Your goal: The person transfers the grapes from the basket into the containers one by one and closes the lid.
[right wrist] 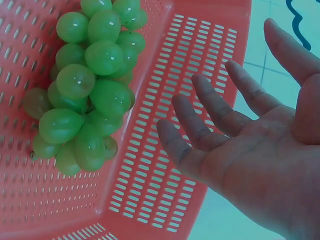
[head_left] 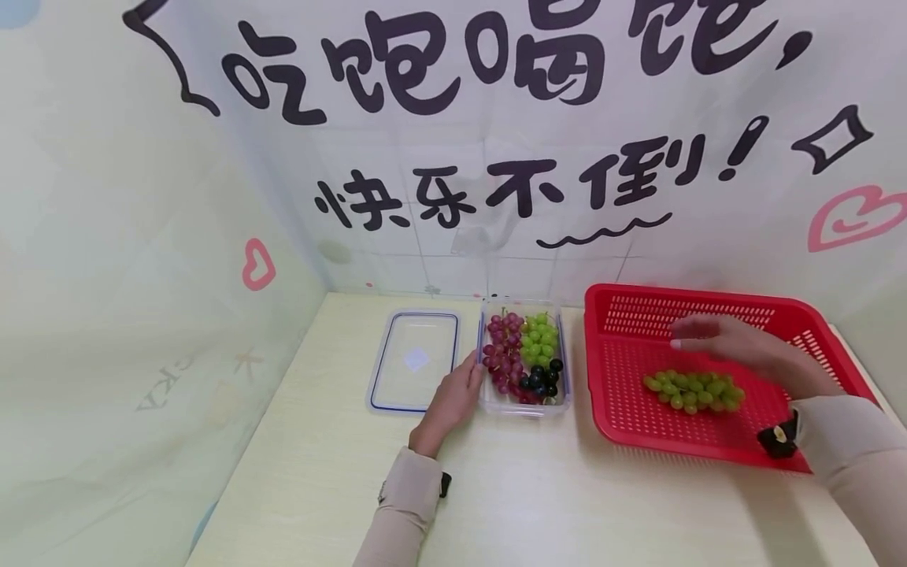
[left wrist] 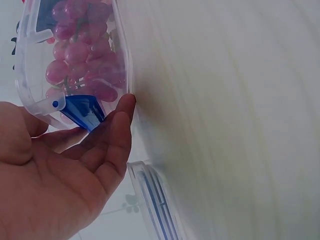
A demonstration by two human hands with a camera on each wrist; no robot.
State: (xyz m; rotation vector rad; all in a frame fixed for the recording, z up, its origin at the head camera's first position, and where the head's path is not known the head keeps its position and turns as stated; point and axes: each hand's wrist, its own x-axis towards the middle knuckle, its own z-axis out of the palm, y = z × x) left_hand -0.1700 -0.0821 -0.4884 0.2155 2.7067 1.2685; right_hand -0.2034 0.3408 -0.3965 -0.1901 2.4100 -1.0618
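Observation:
My left hand point(head_left: 455, 394) holds the left side of a clear plastic container point(head_left: 520, 409), its fingertips at the blue latch point(left wrist: 82, 111) and lower wall. Inside lie a bunch of purplish-red grapes point(head_left: 505, 354), a light green bunch point(head_left: 540, 340) and a smaller black bunch point(head_left: 542, 379). Over the red basket point(head_left: 616, 429) hovers my right hand point(head_left: 737, 344), fingers spread and holding nothing. Just below it in the head view, a yellowish-green bunch of grapes point(head_left: 694, 391) lies on the basket's floor.
A clear lid with a blue seal point(head_left: 413, 362) lies flat on the pale table point(head_left: 524, 504), left of the container. Behind the table hangs a white printed cloth point(head_left: 460, 260) with large dark characters. The red basket reaches toward the table's right edge.

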